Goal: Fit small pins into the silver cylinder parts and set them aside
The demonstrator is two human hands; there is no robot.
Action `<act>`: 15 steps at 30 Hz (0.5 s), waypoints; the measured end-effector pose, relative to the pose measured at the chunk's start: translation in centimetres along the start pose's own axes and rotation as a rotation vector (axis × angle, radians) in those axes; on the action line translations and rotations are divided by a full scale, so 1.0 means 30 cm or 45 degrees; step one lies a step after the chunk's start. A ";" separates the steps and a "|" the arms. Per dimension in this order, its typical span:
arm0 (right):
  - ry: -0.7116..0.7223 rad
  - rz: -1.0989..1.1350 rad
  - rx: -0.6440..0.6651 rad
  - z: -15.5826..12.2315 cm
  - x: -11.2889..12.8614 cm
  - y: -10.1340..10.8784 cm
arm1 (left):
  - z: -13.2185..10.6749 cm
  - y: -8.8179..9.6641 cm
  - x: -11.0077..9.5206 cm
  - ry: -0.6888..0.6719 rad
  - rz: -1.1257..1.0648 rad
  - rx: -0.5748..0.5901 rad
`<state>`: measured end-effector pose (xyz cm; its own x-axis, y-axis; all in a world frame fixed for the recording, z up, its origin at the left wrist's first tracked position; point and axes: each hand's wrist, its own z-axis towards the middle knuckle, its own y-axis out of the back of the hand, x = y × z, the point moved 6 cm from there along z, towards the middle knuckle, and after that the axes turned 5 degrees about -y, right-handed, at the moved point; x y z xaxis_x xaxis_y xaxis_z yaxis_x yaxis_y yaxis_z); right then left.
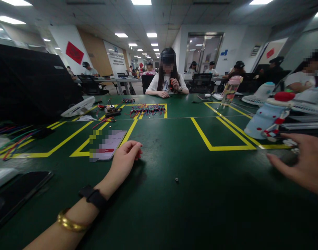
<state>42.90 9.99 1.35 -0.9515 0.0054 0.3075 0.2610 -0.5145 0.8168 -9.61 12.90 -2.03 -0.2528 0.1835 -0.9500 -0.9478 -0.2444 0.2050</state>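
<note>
My left hand (128,152) rests on the green table, fingers curled together against the thumb. Whatever it may hold is hidden. Just beyond that wrist lies a phone (114,144) with its screen lit. My right hand (304,161) is at the right edge, thumb and fingers spread apart, partly cut off by the frame. By its fingertips are small whitish pieces (289,143), too unclear to name. Between my hands, nearer to me, a tiny dark cylindrical part (176,180) lies on the table. Behind my right hand stands a light-blue bottle (263,119) with a red top.
Bundled red and blue wires (149,110) lie toward the far side, where a person (168,81) sits. A black monitor (33,80) and a white fan (79,107) stand at left. A dark phone (23,194) lies near left. A pink-lidded bottle (230,92) stands far right.
</note>
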 end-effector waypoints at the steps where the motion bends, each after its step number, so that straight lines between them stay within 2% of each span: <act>1: 0.180 -0.025 0.029 -0.018 0.129 -0.012 | 0.000 0.000 0.001 0.001 0.002 0.000; 3: 0.455 0.188 0.334 -0.076 0.379 -0.080 | 0.000 0.000 0.002 0.003 0.003 0.002; 5: 0.569 0.423 0.685 -0.149 0.593 -0.160 | -0.002 0.001 0.003 0.002 -0.003 0.008; 6: 0.610 0.504 0.795 -0.182 0.683 -0.193 | -0.003 0.002 0.003 0.000 -0.007 0.013; 8: 0.671 0.555 0.871 -0.226 0.817 -0.240 | -0.005 0.005 0.002 -0.008 -0.014 0.021; 10: 0.710 0.554 0.892 -0.241 0.887 -0.265 | -0.007 0.007 0.002 -0.016 -0.019 0.025; 12: 0.683 0.582 0.909 -0.224 0.888 -0.263 | -0.008 0.009 0.003 -0.022 -0.018 0.026; 14: 0.573 0.612 0.831 -0.168 0.817 -0.220 | -0.007 0.009 0.003 -0.024 -0.013 0.025; 15: 0.494 0.594 0.730 -0.128 0.754 -0.183 | -0.007 0.008 0.003 -0.024 -0.008 0.024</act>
<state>19.30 9.63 1.95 -0.6864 -0.4497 0.5715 0.5848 0.1258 0.8014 -9.81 12.66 -2.12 -0.2499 0.2026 -0.9468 -0.9529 -0.2250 0.2033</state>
